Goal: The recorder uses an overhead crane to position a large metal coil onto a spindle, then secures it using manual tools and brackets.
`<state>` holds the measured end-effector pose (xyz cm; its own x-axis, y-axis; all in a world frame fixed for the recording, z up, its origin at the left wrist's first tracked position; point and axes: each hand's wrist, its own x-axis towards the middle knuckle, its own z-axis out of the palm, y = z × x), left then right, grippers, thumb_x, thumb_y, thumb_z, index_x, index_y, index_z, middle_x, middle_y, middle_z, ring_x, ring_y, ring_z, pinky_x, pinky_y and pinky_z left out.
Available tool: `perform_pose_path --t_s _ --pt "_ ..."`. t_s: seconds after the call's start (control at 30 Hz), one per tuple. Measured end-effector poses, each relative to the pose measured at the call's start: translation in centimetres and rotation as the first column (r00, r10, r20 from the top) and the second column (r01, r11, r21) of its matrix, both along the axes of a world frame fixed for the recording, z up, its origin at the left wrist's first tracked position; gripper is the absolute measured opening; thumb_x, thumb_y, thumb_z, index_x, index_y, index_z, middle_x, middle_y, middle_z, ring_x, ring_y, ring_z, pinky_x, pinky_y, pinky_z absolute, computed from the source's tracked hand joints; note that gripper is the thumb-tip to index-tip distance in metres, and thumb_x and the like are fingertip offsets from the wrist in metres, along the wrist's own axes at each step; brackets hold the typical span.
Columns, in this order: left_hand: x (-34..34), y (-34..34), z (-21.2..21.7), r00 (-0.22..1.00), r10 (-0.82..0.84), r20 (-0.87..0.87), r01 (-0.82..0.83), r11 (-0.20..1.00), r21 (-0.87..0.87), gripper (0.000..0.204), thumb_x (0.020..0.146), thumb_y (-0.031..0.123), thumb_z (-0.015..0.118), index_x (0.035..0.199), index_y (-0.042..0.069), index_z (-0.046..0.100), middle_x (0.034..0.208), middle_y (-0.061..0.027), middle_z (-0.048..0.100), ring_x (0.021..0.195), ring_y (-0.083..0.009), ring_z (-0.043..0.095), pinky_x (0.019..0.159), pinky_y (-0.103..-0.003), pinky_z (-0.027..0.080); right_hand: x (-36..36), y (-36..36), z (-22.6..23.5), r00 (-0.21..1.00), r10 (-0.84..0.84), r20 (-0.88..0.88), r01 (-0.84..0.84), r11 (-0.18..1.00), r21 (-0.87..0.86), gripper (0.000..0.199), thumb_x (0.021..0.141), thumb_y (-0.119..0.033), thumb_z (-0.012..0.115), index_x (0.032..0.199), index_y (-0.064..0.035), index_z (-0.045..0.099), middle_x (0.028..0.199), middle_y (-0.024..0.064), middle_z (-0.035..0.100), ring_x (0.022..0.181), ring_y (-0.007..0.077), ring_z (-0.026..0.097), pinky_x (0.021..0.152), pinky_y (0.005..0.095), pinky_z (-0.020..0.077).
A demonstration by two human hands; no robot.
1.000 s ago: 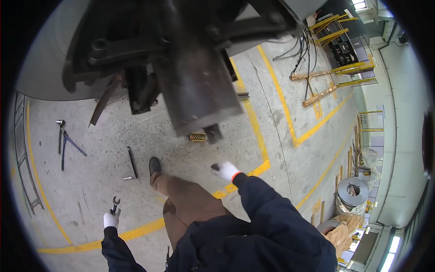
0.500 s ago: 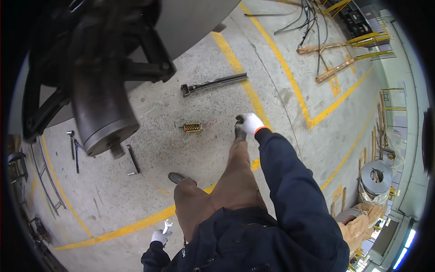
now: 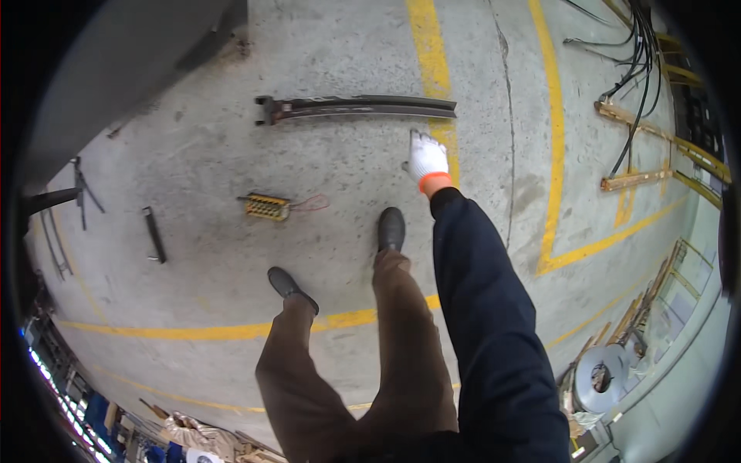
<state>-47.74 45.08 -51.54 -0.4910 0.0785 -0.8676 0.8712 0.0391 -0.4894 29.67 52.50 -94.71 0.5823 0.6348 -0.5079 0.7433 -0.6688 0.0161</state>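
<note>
Where the concrete floor (image 3: 231, 139) runs pale and scuffed, a long dark metal bar (image 3: 356, 108) lies flat, straight and narrow, with a short crosspiece at its left end; its right end crosses onto a yellow painted line (image 3: 432, 62); the right hand (image 3: 427, 158), in a white knit glove with an orange cuff, hangs just below that end, near it but not touching; the grip is empty, the fingers loosely extended and holding nothing; the dark blue sleeve (image 3: 486, 309) runs back from it toward the lower edge; the left hand is out of view. Left of the hand, a small yellow perforated block (image 3: 266, 207) with a thin reddish wire loop rests on the floor; a dark shoe (image 3: 391, 228) stands just beside the sleeve, a second shoe (image 3: 287, 284) lower left, both under brown trousers; farther left lies a short dark flat tool (image 3: 154, 234); at far right, a shiny coil of metal strip (image 3: 606, 376) stands among yellow racks.
</note>
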Motion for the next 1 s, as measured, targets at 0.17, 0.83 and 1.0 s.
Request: perform_pose_path --t_s 0.17,0.83,1.0 --pt "2.3 -1.4 -6.4 0.989 0.074 -0.125 -0.077 0.997 -0.023 0.045 0.085 0.048 0.076 0.098 0.005 0.076 0.086 -0.0199 0.075 0.079 -0.0355 0.073 0.069 -0.048 0.055 7.1 3.7 -14.0 0.916 0.137 0.378 -0.138 0.99 -0.023 0.062 0.097 -0.022 0.056 0.155 -0.009 0.042 0.15 0.0193 0.05 0.141 0.0373 0.044 0.114 0.0623 0.0339" --pt "13.3 14.9 -8.5 0.836 0.308 0.455 -0.533 0.653 0.538 0.031 0.09 0.031 0.078 0.103 0.003 0.074 0.064 -0.0018 0.064 0.05 -0.0098 0.056 0.052 -0.03 0.048 -5.9 1.0 6.2 0.962 0.024 -0.272 0.023 0.985 0.169 0.049 0.064 -0.033 0.083 0.102 -0.0043 0.071 0.09 0.0218 0.074 0.088 0.0406 0.073 0.078 0.0478 0.0596" --pt "24.0 14.2 -11.5 0.653 -0.106 0.75 -0.46 0.731 0.504 0.031 0.093 0.03 0.075 0.103 0.001 0.076 0.08 -0.0077 0.075 0.07 -0.0111 0.067 0.068 -0.031 0.055 -7.5 -4.7 22.8 0.927 -0.105 -0.36 0.094 0.994 -0.047 0.057 0.064 -0.041 0.085 0.107 -0.0047 0.074 0.096 0.0223 0.076 0.092 0.0383 0.074 0.082 0.0458 0.0601"
